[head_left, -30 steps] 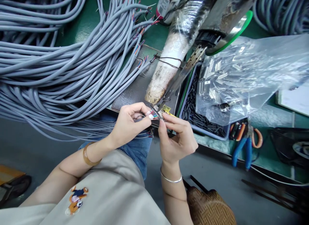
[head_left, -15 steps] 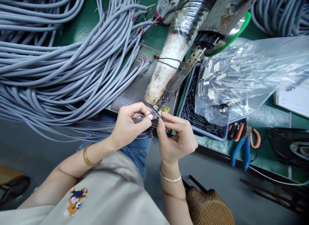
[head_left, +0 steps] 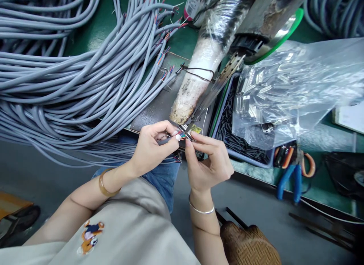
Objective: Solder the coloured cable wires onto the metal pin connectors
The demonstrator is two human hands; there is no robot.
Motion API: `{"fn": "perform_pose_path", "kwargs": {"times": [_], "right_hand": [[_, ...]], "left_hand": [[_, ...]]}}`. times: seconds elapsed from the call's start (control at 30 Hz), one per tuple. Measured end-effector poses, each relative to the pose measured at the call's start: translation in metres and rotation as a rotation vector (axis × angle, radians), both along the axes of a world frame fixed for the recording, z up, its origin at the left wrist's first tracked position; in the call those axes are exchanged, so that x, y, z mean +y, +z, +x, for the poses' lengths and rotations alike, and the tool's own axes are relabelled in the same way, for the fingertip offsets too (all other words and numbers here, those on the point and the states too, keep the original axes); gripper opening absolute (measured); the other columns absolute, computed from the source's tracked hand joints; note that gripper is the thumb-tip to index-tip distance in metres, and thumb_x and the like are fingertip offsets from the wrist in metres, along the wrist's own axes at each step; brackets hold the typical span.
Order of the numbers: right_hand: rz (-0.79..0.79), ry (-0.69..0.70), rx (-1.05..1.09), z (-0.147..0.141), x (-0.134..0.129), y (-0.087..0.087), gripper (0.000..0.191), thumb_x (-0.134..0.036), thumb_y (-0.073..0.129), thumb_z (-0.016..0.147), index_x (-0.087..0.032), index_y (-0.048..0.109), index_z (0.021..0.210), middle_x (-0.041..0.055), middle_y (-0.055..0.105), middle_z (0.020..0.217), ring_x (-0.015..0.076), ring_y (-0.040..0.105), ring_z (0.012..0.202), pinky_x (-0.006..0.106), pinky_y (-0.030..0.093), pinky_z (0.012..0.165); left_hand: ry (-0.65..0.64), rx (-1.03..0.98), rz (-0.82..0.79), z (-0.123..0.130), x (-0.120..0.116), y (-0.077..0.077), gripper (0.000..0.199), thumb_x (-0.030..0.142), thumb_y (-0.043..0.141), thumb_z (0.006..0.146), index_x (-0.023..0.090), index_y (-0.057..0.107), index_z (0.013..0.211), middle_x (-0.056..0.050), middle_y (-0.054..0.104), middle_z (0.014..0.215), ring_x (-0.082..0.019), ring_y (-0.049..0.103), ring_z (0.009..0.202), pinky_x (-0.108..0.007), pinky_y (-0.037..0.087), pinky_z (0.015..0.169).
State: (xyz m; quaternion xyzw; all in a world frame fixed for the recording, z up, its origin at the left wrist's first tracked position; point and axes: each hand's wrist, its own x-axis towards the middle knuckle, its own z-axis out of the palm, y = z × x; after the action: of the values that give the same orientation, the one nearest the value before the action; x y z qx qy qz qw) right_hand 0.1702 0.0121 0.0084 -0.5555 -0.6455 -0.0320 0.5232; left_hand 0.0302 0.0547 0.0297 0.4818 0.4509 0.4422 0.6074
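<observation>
Between thumb and fingers, my left hand pinches the coloured wires at a cable's stripped end. My right hand grips a small metal multi-pin connector by its right side. The wires lie against the connector's row of contacts; whether each is joined, I cannot tell. Just above the connector is the narrow tip of a soldering iron, slanting down from the upper right. To its left, a white, plastic-wrapped tube ends with a browned opening close to my fingers.
Many grey cables with stripped ends cover the left of the green bench. On the right stand a blue tray of small black sleeves and a clear bag of metal connectors. Blue-handled pliers lie at the bench edge beside an orange-handled tool.
Both hands keep their hold at almost the same spot. The tray, bag and pliers appear slightly farther right, as the view has shifted a little.
</observation>
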Motion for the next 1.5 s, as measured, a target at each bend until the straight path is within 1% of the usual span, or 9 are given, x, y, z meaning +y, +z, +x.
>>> {"fn": "perform_pose_path", "kwargs": {"times": [0.5, 0.67, 0.77, 0.9, 1.0, 1.07, 1.13, 1.27, 1.5], "right_hand": [[0.033, -0.021, -0.120, 0.000, -0.005, -0.002, 0.017, -0.011, 0.077, 0.085, -0.021, 0.063, 0.086, 0.0027, 0.081, 0.100, 0.0135, 0.077, 0.083, 0.025, 0.063, 0.076], [0.005, 0.011, -0.036, 0.003, -0.008, -0.004, 0.016, -0.010, 0.074, 0.088, -0.022, 0.067, 0.096, 0.0021, 0.081, 0.099, 0.0151, 0.079, 0.087, 0.026, 0.063, 0.077], [0.076, -0.015, 0.056, 0.010, -0.011, -0.002, 0.017, -0.013, 0.068, 0.093, -0.023, 0.072, 0.106, -0.0012, 0.079, 0.085, 0.0128, 0.074, 0.065, 0.024, 0.059, 0.058], [0.344, -0.115, 0.149, 0.019, -0.015, 0.003, 0.025, -0.025, 0.067, 0.096, -0.026, 0.071, 0.121, -0.0064, 0.067, 0.065, 0.0085, 0.052, 0.036, 0.023, 0.041, 0.035], [0.229, -0.151, 0.099, 0.016, -0.018, 0.005, 0.034, -0.015, 0.065, 0.095, -0.025, 0.065, 0.127, -0.0032, 0.076, 0.078, 0.0142, 0.072, 0.055, 0.026, 0.059, 0.050], [0.112, -0.126, 0.014, 0.012, -0.020, 0.004, 0.028, -0.009, 0.069, 0.091, -0.023, 0.069, 0.114, -0.0012, 0.080, 0.088, 0.0178, 0.080, 0.077, 0.030, 0.067, 0.071], [0.032, -0.051, -0.046, 0.007, -0.020, 0.003, 0.023, -0.006, 0.075, 0.086, -0.021, 0.070, 0.102, 0.0001, 0.082, 0.094, 0.0174, 0.080, 0.086, 0.030, 0.067, 0.082], [-0.049, 0.035, -0.019, 0.003, -0.016, -0.001, 0.022, -0.003, 0.075, 0.084, -0.020, 0.067, 0.096, 0.0028, 0.081, 0.102, 0.0155, 0.079, 0.092, 0.029, 0.065, 0.087], [-0.030, 0.046, 0.008, 0.002, -0.010, -0.006, 0.020, -0.005, 0.072, 0.086, -0.022, 0.063, 0.093, 0.0036, 0.082, 0.104, 0.0165, 0.079, 0.095, 0.029, 0.064, 0.086]], "left_hand": [[-0.017, -0.052, -0.056, -0.001, 0.002, 0.003, 0.010, 0.017, 0.070, 0.070, 0.014, 0.061, 0.066, -0.002, 0.068, 0.074, -0.007, 0.053, 0.060, -0.017, 0.043, 0.055], [-0.027, -0.070, -0.096, -0.003, 0.002, 0.000, 0.012, 0.019, 0.072, 0.069, 0.015, 0.061, 0.066, -0.002, 0.067, 0.074, -0.008, 0.054, 0.063, -0.018, 0.043, 0.057], [-0.047, -0.093, -0.154, -0.004, 0.002, -0.001, 0.016, 0.021, 0.074, 0.069, 0.015, 0.060, 0.066, -0.001, 0.063, 0.070, -0.008, 0.054, 0.063, -0.018, 0.042, 0.056], [-0.061, -0.130, -0.206, -0.006, 0.002, -0.001, 0.017, 0.020, 0.076, 0.069, 0.015, 0.061, 0.066, -0.001, 0.063, 0.069, -0.008, 0.054, 0.062, -0.018, 0.041, 0.055], [-0.055, -0.187, -0.220, -0.006, 0.002, 0.000, 0.016, 0.018, 0.076, 0.069, 0.014, 0.061, 0.066, 0.000, 0.066, 0.069, -0.006, 0.053, 0.058, -0.017, 0.043, 0.056], [-0.058, -0.223, -0.219, -0.006, 0.002, 0.002, 0.016, 0.017, 0.076, 0.070, 0.014, 0.061, 0.066, 0.001, 0.066, 0.069, -0.003, 0.047, 0.051, -0.017, 0.042, 0.053], [-0.066, -0.236, -0.206, -0.006, 0.002, 0.003, 0.016, 0.016, 0.076, 0.070, 0.014, 0.061, 0.066, 0.003, 0.064, 0.065, -0.001, 0.039, 0.045, -0.016, 0.039, 0.049], [-0.077, -0.209, -0.197, -0.006, 0.002, 0.005, 0.017, 0.015, 0.077, 0.069, 0.015, 0.060, 0.064, 0.006, 0.056, 0.057, -0.001, 0.037, 0.044, -0.016, 0.034, 0.044], [0.000, -0.123, -0.144, -0.003, 0.003, 0.001, 0.017, 0.019, 0.078, 0.067, 0.014, 0.062, 0.065, 0.001, 0.060, 0.064, -0.006, 0.048, 0.056, -0.016, 0.039, 0.050]]}}
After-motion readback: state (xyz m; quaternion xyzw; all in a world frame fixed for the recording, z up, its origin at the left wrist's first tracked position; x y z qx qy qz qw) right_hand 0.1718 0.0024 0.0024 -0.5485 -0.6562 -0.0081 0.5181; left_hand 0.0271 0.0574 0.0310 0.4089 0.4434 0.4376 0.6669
